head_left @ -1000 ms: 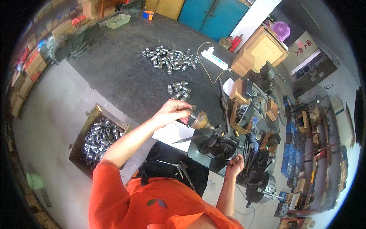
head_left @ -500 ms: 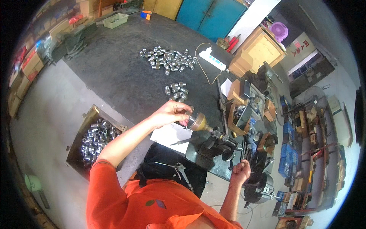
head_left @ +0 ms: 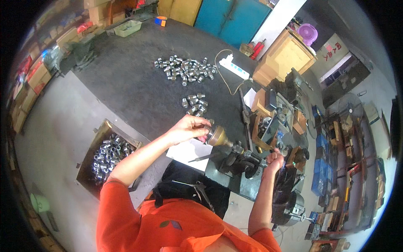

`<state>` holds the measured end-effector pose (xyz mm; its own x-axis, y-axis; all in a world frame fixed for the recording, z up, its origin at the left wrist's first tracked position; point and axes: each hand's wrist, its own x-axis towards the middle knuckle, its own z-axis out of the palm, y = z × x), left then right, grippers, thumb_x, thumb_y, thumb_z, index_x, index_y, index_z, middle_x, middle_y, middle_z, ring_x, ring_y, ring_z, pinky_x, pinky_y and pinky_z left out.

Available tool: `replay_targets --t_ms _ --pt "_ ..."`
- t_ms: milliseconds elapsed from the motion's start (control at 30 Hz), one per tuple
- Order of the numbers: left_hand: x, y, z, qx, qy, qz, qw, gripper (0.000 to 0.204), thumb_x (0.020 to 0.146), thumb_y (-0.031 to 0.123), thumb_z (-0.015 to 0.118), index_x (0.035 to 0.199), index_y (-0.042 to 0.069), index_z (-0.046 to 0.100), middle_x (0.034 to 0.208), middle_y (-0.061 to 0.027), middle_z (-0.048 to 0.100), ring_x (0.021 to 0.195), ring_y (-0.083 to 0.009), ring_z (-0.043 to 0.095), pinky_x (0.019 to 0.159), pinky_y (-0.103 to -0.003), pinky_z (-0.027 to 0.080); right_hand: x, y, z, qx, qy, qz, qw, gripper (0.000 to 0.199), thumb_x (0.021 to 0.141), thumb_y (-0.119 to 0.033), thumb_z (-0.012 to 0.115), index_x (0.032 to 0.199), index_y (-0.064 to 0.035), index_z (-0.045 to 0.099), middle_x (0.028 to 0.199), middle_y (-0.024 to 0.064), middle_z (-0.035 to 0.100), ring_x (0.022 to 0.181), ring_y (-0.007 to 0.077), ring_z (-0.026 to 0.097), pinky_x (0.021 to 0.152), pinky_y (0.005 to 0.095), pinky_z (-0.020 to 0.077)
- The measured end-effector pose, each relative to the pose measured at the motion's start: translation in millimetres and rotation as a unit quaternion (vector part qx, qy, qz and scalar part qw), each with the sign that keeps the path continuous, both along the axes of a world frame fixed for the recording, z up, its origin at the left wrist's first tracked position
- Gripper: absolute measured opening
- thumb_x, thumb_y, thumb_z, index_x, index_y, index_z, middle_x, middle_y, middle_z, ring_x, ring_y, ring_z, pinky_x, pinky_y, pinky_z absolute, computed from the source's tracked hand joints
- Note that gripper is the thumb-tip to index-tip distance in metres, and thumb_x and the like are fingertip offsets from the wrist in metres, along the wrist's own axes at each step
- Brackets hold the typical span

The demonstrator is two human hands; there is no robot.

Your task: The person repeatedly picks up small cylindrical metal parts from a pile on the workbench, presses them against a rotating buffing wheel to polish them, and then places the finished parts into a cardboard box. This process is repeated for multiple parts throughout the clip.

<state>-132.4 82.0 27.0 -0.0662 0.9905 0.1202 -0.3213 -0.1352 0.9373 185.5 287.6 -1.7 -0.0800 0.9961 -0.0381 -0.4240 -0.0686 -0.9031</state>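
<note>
1. The table [head_left: 126,80] is broad, dark and matte; it fills the upper middle of the view.
2. One open box [head_left: 107,153] sits at the table's near left corner, heaped with shiny metal fittings too many to count.
3. One small green machine [head_left: 241,161] stands at the table's right edge, in front of the person. A brass-coloured chuck [head_left: 217,136] sticks out from it to the left on a short spindle.
4. The left hand [head_left: 189,129] reaches to the chuck's open face, fingers pinched together on a small metal piece there; the piece is mostly hidden by the fingertips, so its shape cannot be told.
5. The right hand [head_left: 273,160] is closed in a fist at the machine's right side, on what looks like a lever; the hand covers it.
6. One white sheet [head_left: 187,151] lies just below the left hand.
7. Two loose groups of fittings lie on the table: a large pile [head_left: 184,69] further off, and a small pile [head_left: 195,103] of roughly a dozen just above the left hand.
8. One white power strip [head_left: 234,68] lies beyond the large pile, its cord trailing towards the machine.
</note>
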Motion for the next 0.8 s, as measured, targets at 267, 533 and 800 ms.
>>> replay_targets --t_ms 267,533,800 --pt "2 6 -4 0.003 0.018 -0.002 1.0 0.024 0.078 0.005 0.058 0.099 -0.004 0.053 0.082 -0.0078 0.059 0.068 -0.0115 0.058 0.064 -0.024 0.049 26 -55 -66 -0.122 -0.014 -0.075 0.99 0.012 0.073 -0.018 0.049 0.075 -0.0073 0.055 0.054 -0.005 0.035 0.043 0.0076 0.029 0.039 0.0208 0.0215" --pt "8 8 -1 -0.02 0.016 0.042 0.999 0.021 0.08 0.01 0.057 0.095 -0.004 0.056 0.077 -0.0075 0.059 0.061 -0.0114 0.057 0.058 -0.023 0.049 41 -110 9 0.002 0.044 0.002 0.999 0.015 0.072 -0.013 0.045 0.08 -0.0008 0.047 0.05 -0.0041 0.027 0.039 0.0054 0.021 0.035 0.0205 0.017" --pt "14 8 -1 -0.019 0.029 0.07 0.997 0.022 0.08 0.01 0.057 0.095 -0.005 0.056 0.076 -0.0078 0.059 0.058 -0.0117 0.056 0.056 -0.023 0.048 32 -83 37 0.087 0.066 0.022 0.994 0.016 0.076 -0.016 0.047 0.082 -0.0009 0.05 0.051 -0.004 0.029 0.041 0.0046 0.024 0.036 0.0194 0.0168"
